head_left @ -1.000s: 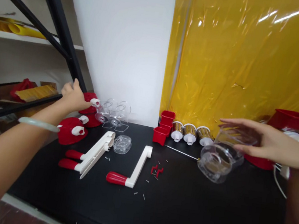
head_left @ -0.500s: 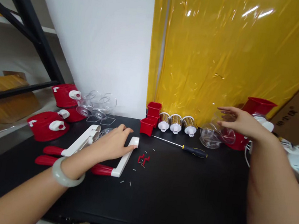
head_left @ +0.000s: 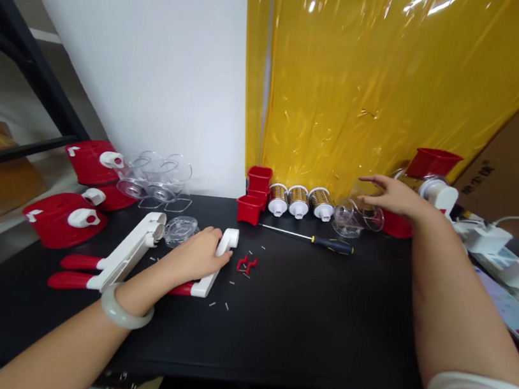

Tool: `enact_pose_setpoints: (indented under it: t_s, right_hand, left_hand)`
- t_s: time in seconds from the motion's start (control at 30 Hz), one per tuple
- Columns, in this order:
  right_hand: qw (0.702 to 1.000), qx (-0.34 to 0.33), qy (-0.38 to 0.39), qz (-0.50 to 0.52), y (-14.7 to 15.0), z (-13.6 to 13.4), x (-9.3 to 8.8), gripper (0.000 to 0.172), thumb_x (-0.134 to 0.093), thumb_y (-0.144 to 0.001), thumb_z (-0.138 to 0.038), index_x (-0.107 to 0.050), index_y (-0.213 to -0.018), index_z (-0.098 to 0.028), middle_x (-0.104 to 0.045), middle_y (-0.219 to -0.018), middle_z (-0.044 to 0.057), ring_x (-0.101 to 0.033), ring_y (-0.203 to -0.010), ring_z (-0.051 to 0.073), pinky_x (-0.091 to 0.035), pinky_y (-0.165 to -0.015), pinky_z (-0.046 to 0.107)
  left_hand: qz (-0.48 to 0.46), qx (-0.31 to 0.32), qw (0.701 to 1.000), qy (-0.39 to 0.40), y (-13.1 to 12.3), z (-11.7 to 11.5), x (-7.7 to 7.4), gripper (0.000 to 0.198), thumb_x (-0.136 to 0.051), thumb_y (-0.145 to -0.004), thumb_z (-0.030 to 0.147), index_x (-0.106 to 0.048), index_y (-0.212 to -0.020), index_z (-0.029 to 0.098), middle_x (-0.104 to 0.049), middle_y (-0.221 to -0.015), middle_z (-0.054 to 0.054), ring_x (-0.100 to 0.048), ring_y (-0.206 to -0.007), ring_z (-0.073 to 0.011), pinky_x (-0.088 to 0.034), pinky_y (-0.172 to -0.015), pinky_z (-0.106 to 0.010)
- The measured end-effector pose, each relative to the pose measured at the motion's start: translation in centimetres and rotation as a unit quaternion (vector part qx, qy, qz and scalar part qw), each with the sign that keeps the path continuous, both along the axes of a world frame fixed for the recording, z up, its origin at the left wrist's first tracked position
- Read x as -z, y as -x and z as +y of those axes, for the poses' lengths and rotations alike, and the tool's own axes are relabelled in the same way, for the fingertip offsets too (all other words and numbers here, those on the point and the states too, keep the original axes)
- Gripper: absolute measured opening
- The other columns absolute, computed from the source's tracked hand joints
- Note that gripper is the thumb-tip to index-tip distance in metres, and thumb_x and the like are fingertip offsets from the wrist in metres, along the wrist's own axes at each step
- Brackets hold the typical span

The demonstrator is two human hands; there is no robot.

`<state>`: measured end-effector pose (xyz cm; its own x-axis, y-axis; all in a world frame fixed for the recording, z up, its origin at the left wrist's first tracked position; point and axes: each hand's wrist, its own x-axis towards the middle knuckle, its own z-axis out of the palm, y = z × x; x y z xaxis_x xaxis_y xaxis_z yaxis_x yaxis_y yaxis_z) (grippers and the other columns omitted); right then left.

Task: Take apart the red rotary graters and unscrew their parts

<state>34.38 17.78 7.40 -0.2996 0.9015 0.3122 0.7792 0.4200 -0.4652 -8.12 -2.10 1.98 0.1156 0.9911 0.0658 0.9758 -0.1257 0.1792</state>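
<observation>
Gripped in the left hand point(head_left: 196, 253), with the thumb on one side of the arm and the fingers curled over the other: a white crank point(head_left: 208, 282), to the left of the screwdriver point(head_left: 332, 245) and slightly nearer than it. Smooth, plain white plastic along a straight arm, with a thicker, rounded collar at the far end and a squared-off corner at the near end. Set sideways from that corner, a glossy red grip, mostly hidden beneath the wrist. Cannot tell whether lifted or lying on the black tabletop point(head_left: 308, 330).

Held open at the right hand point(head_left: 392, 195), with thumb and fingers spread well apart, behind and to the right of the screwdriver. Just beside those fingertips, a clear housing point(head_left: 350, 219), behind the screwdriver's dark handle: colourless, see-through plastic, rounded, with bright glints along the rims. Cannot tell whether touched.

Left of the screwdriver and nearer, two small bent red clips point(head_left: 246, 265) among scattered screws point(head_left: 226, 306). Behind its tip, red hoppers point(head_left: 249, 208) close together; behind its shaft, three grater drums point(head_left: 298, 201) in a row, perforated metal with white ends. Far to its left, two more cranks point(head_left: 128, 253) lying side by side, white with red grips, and a clear disc-like part point(head_left: 181, 232). Farther left still, red bases point(head_left: 60, 221) with white fittings.
</observation>
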Motion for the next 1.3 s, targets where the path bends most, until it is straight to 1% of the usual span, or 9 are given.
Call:
enact_pose_setpoints:
  t_s: [0.1, 0.2, 0.33, 0.5, 0.67, 0.8, 0.9, 1.07, 1.3]
  right_hand:
    - [0.987, 0.049, -0.141, -0.062, 2.6, -2.7, -1.2, 0.061, -0.074, -0.07, -0.043, -0.064, -0.126, -0.02, -0.057, -0.136, 0.016, -0.046, -0.132, 0.041, -0.032, -0.111, 0.06]
    - [0.972, -0.014, -0.228, -0.058, 6.5, -6.8, -1.2, 0.05, -0.061, -0.084, -0.041, -0.06, -0.129, -0.019, -0.058, -0.131, 0.016, -0.052, -0.126, 0.035, -0.038, -0.108, 0.053]
    - [0.967, -0.168, -0.071, -0.177, 10.1, -10.6, 1.9, 0.034, -0.052, -0.091, -0.034, -0.065, -0.118, -0.018, -0.071, -0.099, 0.01, -0.068, -0.089, 0.023, -0.052, -0.084, 0.036]
    - [0.952, -0.064, -0.087, -0.287, 9.7, -10.9, 6.7, 0.045, -0.05, -0.093, -0.039, -0.06, -0.128, -0.013, -0.062, -0.121, 0.02, -0.06, -0.113, 0.031, -0.048, -0.093, 0.039]
    - [0.947, -0.039, -0.078, -0.309, 8.2, -9.7, 9.0, 0.04, -0.049, -0.095, -0.043, -0.065, -0.116, -0.013, -0.063, -0.11, 0.019, -0.061, -0.106, 0.031, -0.049, -0.09, 0.04]
    - [0.973, -0.073, -0.078, -0.207, 7.8, -9.3, 9.2, 0.028, -0.053, -0.094, -0.039, -0.064, -0.102, -0.015, -0.063, -0.106, 0.015, -0.064, -0.094, 0.026, -0.051, -0.083, 0.037]
    - [0.995, -0.099, 0.001, -0.027, 7.5, -9.6, 8.8, 0.033, -0.055, -0.09, -0.048, -0.061, -0.102, -0.018, -0.065, -0.094, 0.008, -0.062, -0.064, 0.016, -0.052, -0.06, 0.03]
    - [0.968, -0.076, 0.036, 0.236, 7.4, -10.8, 7.1, 0.045, -0.068, -0.076, -0.056, -0.066, -0.095, -0.016, -0.063, -0.064, 0.0, -0.049, -0.042, 0.01, -0.039, -0.04, 0.023]
    - [0.961, -0.052, -0.092, 0.254, 8.6, -13.2, 5.7, 0.034, -0.067, -0.077, -0.053, -0.075, -0.075, -0.02, -0.071, -0.064, 0.004, -0.059, -0.046, 0.015, -0.048, -0.047, 0.028]
  left_hand:
    - [-0.008, -0.003, 1.0, -0.004, -0.3, -0.2, 0.1, 0.022, -0.045, -0.086, 0.039, -0.055, -0.086, 0.019, -0.065, -0.093, -0.013, -0.066, -0.085, -0.0303, -0.048, -0.075, -0.042]
    - [-0.009, -0.002, 1.0, -0.024, -0.4, -0.4, -0.2, 0.019, -0.045, -0.085, 0.037, -0.053, -0.085, 0.019, -0.064, -0.095, -0.013, -0.066, -0.084, -0.0291, -0.046, -0.072, -0.039]
    - [-0.017, -0.02, 0.998, -0.063, -0.3, -0.5, -0.5, 0.019, -0.042, -0.087, 0.038, -0.05, -0.088, 0.02, -0.066, -0.09, -0.011, -0.066, -0.083, -0.0294, -0.042, -0.066, -0.036]
    - [-0.061, -0.051, 0.991, -0.106, -0.1, 0.0, -0.3, 0.024, -0.04, -0.09, 0.042, -0.045, -0.098, 0.02, -0.066, -0.081, -0.01, -0.067, -0.079, -0.0313, -0.039, -0.06, -0.034]
    - [-0.18, -0.005, 0.976, -0.119, 0.1, 0.1, 0.0, 0.023, -0.046, -0.087, 0.035, -0.044, -0.104, 0.02, -0.065, -0.082, -0.005, -0.068, -0.069, -0.0249, -0.046, -0.063, -0.033]
    - [-0.317, 0.021, 0.944, -0.092, -0.1, -0.1, 0.0, 0.028, -0.049, -0.086, 0.032, -0.046, -0.112, 0.021, -0.063, -0.078, 0.0, -0.063, -0.05, -0.018, -0.049, -0.053, -0.03]
    - [-0.418, 0.039, 0.904, -0.083, -0.2, -0.1, -0.1, 0.03, -0.053, -0.083, 0.034, -0.049, -0.11, 0.021, -0.062, -0.079, 0.001, -0.061, -0.049, -0.0161, -0.048, -0.047, -0.028]
    - [-0.557, 0.082, 0.824, -0.062, 0.0, 0.0, 0.0, 0.034, -0.058, -0.082, 0.035, -0.045, -0.11, 0.02, -0.061, -0.08, 0.002, -0.055, -0.043, -0.0107, -0.045, -0.042, -0.025]
    - [-0.558, 0.117, 0.811, -0.134, 0.0, 0.0, 0.7, 0.025, -0.053, -0.088, 0.032, -0.041, -0.107, 0.022, -0.056, -0.077, 0.005, -0.058, -0.048, -0.0112, -0.05, -0.047, -0.027]
